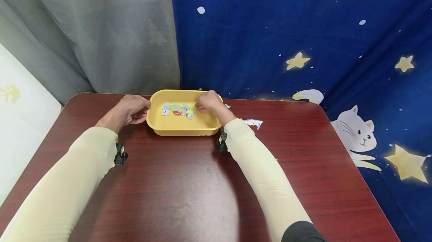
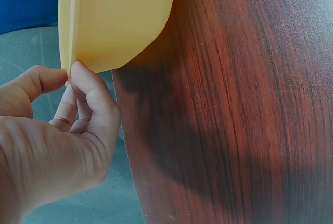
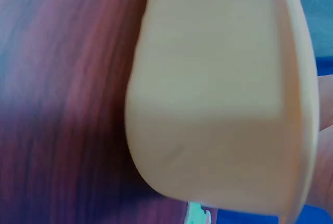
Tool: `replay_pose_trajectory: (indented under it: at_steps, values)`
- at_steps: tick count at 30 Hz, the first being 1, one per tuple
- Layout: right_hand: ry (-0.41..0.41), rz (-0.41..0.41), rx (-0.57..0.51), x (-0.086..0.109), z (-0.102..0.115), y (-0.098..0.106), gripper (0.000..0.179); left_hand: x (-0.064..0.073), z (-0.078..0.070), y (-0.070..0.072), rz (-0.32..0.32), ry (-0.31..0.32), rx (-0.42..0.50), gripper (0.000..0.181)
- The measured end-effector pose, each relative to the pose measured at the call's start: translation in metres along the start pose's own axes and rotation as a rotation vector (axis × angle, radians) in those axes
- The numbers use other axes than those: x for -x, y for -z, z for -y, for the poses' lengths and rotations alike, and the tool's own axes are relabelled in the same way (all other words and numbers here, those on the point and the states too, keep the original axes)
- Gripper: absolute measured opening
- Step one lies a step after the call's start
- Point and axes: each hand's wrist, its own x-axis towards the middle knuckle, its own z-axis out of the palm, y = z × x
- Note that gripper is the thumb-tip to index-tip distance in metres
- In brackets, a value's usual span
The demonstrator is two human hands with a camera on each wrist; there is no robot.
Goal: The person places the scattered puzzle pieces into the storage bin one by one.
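A yellow plastic basin (image 1: 182, 126) with rounded corners stands near the far edge of the table. Small flat colourful printed pieces (image 1: 177, 112) lie on its floor, left of its middle. My left hand (image 1: 129, 109) pinches the basin's left rim between thumb and forefinger, and the left wrist view shows this grip (image 2: 78, 114) close up. Over the right rim reaches my right hand (image 1: 210, 101), its fingers bent down inside the basin, right of the pieces. I cannot tell whether those fingers hold anything. In the right wrist view the basin's wall (image 3: 213, 94) hides most of that hand.
White and blue scraps (image 1: 253, 123) with ragged edges lie on the table to the right of the basin, partly behind my right forearm. The dark red wooden table (image 1: 175, 182) reaches back to a grey curtain (image 1: 128, 47) and a blue star-patterned curtain (image 1: 236, 47).
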Motion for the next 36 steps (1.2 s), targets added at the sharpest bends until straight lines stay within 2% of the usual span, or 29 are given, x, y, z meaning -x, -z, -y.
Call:
replay_pose_trajectory:
  at_steps: [5, 12, 19, 29, 36]
  values:
    - [-0.016, 0.002, -0.039, 0.001, 0.005, 0.012, 0.027, 0.0, 0.0, -0.001, -0.006, 0.003, -0.007, 0.031]
    - [-0.006, -0.013, -0.064, 0.005, 0.011, 0.034, 0.031, 0.0, -0.001, 0.0, -0.006, 0.002, 0.009, 0.026]
    - [-0.003, -0.019, -0.132, 0.004, 0.007, 0.054, 0.03, 0.0, 0.0, -0.002, -0.007, 0.009, 0.006, 0.026]
    - [-0.003, -0.072, -0.194, 0.006, 0.001, 0.076, 0.029, 0.0, 0.0, -0.002, -0.013, 0.006, 0.005, 0.026]
    - [-0.009, -0.101, -0.179, 0.006, -0.005, 0.088, 0.03, 0.0, 0.0, -0.002, -0.008, 0.002, 0.002, 0.025]
